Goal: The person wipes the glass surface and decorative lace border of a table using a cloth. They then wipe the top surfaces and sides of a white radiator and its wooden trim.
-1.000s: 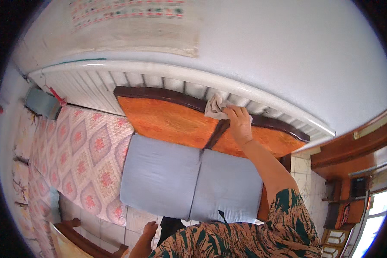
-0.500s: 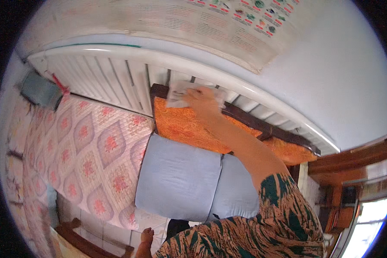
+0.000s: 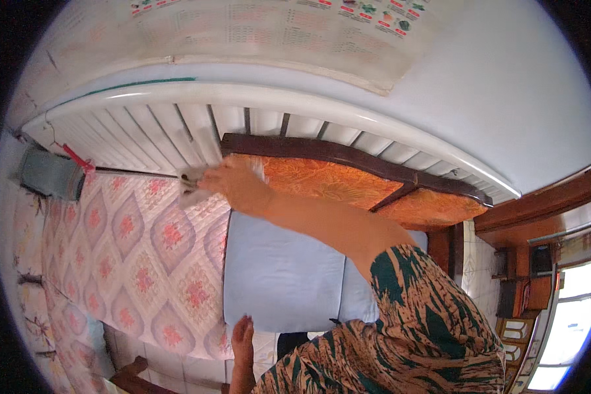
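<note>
My right hand [image 3: 233, 184] reaches to the left end of a wooden seat's backrest, closed on a pale cloth [image 3: 192, 190] with dark patches. Motion blurs the cloth. It hangs past the backrest's corner, over the edge of the flowered bedding. The backrest has a dark brown wooden frame [image 3: 322, 150] and orange patterned panels [image 3: 328, 180]. Below my forearm lie blue-grey seat cushions [image 3: 282, 269]. Low in the picture, my left hand [image 3: 243, 335] is raised beside the nearest cushion, fingers stretched upward and holding nothing.
Pink flowered bedding [image 3: 144, 262] spreads to the left of the seat. A white slatted panel [image 3: 157, 128] runs behind it, under a printed poster [image 3: 262, 39]. A grey box-like thing [image 3: 51, 172] and a red strap [image 3: 77, 157] are at the far left. Wooden furniture [image 3: 532, 197] stands right.
My right hand has moved left and down with the cloth, from the backrest's top to its left end. My left hand has shifted slightly right and up. The view has shifted a little.
</note>
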A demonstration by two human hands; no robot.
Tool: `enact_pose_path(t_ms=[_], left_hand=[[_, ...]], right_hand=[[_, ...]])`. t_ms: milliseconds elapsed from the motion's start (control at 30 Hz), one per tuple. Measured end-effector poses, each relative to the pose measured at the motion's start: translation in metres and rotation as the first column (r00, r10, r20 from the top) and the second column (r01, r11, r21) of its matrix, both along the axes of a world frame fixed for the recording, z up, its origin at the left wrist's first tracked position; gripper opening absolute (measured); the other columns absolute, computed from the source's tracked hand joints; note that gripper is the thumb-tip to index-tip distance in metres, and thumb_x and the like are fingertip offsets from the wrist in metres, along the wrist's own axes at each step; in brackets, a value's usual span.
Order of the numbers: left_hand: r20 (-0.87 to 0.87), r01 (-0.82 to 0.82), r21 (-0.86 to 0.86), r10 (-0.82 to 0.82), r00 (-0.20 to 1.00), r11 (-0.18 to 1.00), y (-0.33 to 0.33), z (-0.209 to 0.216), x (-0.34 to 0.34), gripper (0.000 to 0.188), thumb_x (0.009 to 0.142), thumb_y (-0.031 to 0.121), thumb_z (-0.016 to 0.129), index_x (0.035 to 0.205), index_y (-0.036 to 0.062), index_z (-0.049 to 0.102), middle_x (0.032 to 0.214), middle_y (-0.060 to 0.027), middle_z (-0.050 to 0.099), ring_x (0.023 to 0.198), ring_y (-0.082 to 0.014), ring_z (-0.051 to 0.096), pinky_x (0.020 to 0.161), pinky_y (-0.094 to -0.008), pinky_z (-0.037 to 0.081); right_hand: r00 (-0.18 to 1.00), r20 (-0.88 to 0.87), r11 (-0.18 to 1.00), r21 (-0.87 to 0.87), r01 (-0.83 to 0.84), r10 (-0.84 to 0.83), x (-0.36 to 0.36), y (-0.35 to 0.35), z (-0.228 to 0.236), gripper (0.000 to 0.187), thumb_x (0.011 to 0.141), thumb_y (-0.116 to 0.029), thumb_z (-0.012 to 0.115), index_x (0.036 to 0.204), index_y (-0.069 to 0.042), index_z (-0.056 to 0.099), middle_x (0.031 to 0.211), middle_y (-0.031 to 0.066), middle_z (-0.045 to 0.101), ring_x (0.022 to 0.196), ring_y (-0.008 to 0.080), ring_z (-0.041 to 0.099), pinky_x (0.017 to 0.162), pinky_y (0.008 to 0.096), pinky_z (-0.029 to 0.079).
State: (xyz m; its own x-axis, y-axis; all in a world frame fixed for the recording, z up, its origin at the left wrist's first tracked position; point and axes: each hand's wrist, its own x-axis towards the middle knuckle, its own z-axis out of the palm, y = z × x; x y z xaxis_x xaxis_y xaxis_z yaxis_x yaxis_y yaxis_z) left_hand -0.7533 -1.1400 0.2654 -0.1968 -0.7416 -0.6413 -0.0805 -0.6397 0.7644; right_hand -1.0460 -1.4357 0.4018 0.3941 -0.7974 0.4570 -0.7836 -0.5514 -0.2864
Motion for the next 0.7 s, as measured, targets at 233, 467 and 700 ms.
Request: enact_pose_path(t_ms=[233, 467, 700], left_hand=[[-0.646, -0.267, 0.032, 0.223, 0.730, 0.963, -0.124, 0.098, -0.109, 0.066, 0.091, 0.039, 0.058, 0.140, 0.0012, 0.033, 0.136, -0.0165, 0.047, 0.122, -0.0293, 0.050, 0.103, -0.0444, 0.040], [-0.521, -0.398, 0.199, 0.441, 0.731, 0.895, -0.154, 0.088, -0.156, 0.052, 0.091, 0.029, 0.059, 0.133, 0.0031, 0.042, 0.120, -0.0105, 0.055, 0.104, -0.0239, 0.058, 0.087, -0.0383, 0.050], [-0.208, -0.399, -0.493, 0.341, 0.917, 0.773, -0.258, 0.108, -0.162, 0.047, 0.090, 0.007, 0.055, 0.134, -0.0011, 0.039, 0.121, -0.0140, 0.053, 0.108, -0.0236, 0.055, 0.093, -0.0343, 0.045]], right_hand=[[0.304, 0.678, 0.450, 0.696, -0.560, -0.670, 0.032, 0.109, -0.002, 0.031, 0.087, -0.005, 0.055, 0.118, -0.003, 0.056, 0.107, 0.0107, 0.062, 0.101, 0.0163, 0.058, 0.088, 0.0299, 0.046], [0.971, -0.102, 0.959, 0.161, 0.232, -0.217, -0.065, 0.122, 0.017, 0.047, 0.079, -0.024, 0.066, 0.121, -0.005, 0.055, 0.115, 0.0146, 0.058, 0.108, 0.0302, 0.054, 0.092, 0.0431, 0.041], [0.782, -0.618, 0.971, 0.131, 0.200, -0.078, -0.162, 0.077, 0.075, 0.080, 0.074, -0.027, 0.070, 0.143, -0.012, 0.033, 0.147, 0.0131, 0.032, 0.127, 0.0313, 0.039, 0.102, 0.0453, 0.034]])
